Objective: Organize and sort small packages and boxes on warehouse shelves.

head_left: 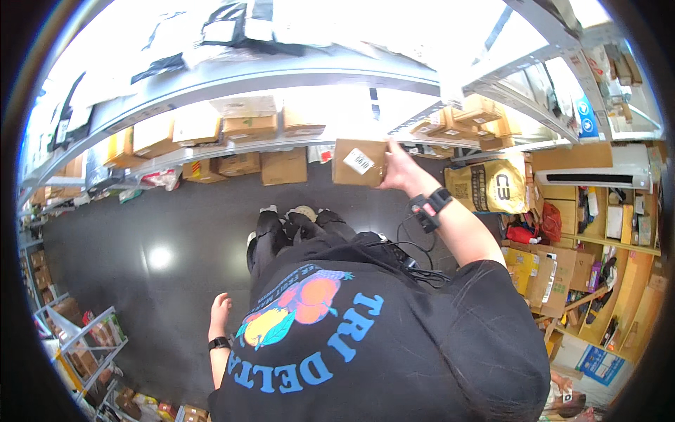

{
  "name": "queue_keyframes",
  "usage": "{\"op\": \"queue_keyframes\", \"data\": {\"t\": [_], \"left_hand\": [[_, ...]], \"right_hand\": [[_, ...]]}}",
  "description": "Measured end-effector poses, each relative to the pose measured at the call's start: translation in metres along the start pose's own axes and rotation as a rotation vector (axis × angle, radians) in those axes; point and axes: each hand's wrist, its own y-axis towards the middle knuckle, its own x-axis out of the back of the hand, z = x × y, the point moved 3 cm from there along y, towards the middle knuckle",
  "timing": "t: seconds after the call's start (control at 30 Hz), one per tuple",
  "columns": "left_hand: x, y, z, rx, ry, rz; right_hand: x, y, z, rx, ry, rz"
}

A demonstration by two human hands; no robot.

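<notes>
My right hand [401, 169] grips the right side of a brown cardboard box [348, 173] with a white label stuck on it askew. The box is at the front edge of a metal shelf [281, 142], and whether it rests there or is held clear I cannot tell. My left hand [220, 308] hangs low at my side with its fingers loosely curled and nothing visible in them. It is over the grey floor, away from the shelves.
Several cardboard boxes [249, 126] line the lower shelf, and more stand beneath it, including a brown carton [284, 167]. White and black packages [239, 32] lie on the upper shelf. A yellow bag [492, 186] is at right, near wooden shelving [619, 243]. Another rack [91, 337] stands at lower left.
</notes>
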Motion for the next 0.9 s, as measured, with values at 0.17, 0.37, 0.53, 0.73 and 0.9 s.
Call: {"op": "queue_keyframes", "data": {"t": [0.17,0.37,0.53,0.73,0.9], "left_hand": [[-0.020,0.003,-0.011,-0.104,0.046,0.016],[-0.008,-0.006,0.053,0.001,0.190,0.101],[0.015,-0.014,0.049,0.094,0.160,0.066],[-0.006,-0.014,0.019,0.043,0.245,0.106],[-0.040,-0.012,0.000,0.037,0.328,0.168]], "right_hand": [[0.054,0.044,-0.040,-0.083,-0.209,0.020],[0.125,0.044,-0.104,-0.047,-0.177,-0.011],[0.187,0.042,-0.164,-0.026,-0.019,-0.030],[0.186,-0.032,-0.201,0.031,0.025,-0.125],[0.241,-0.047,-0.237,0.225,0.026,-0.178]]}}
